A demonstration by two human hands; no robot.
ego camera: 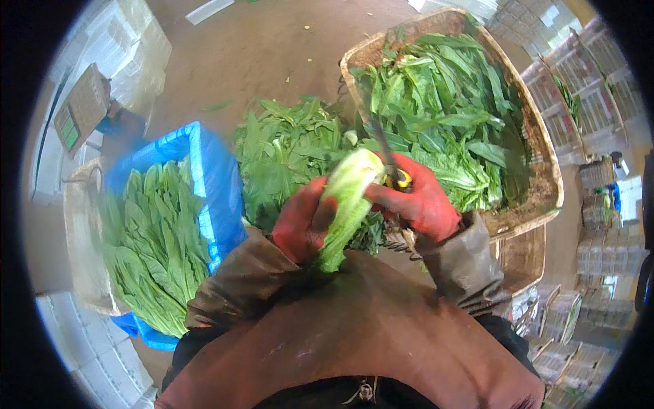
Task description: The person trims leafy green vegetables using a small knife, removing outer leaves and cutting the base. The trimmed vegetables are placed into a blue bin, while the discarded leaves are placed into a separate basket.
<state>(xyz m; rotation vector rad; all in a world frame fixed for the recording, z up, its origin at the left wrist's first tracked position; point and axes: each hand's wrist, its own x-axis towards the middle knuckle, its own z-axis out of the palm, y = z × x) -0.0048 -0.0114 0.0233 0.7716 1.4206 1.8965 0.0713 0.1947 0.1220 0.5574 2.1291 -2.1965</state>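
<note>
Both my hands wear red gloves. A pale green head of leafy lettuce (pixel 350 197) is held in front of my apron, its cut base pointing up and away. My left hand (pixel 301 220) grips it from the left side. In my right hand (pixel 426 199) is a knife (pixel 380 140) with a yellow and black handle, its dark blade pointing away from me. The right thumb presses against the lettuce near its base. Loose green leaves (pixel 291 145) lie heaped just beyond my hands.
At left, a crate with a blue plastic liner (pixel 219 179) holds long-leaf lettuce (pixel 158 240). A worn crate (pixel 549 174) full of leafy greens (pixel 434 97) stands at right, above another crate (pixel 521 260). A scale display (pixel 71 128) stands far left; stacked crates (pixel 608 255) line the right.
</note>
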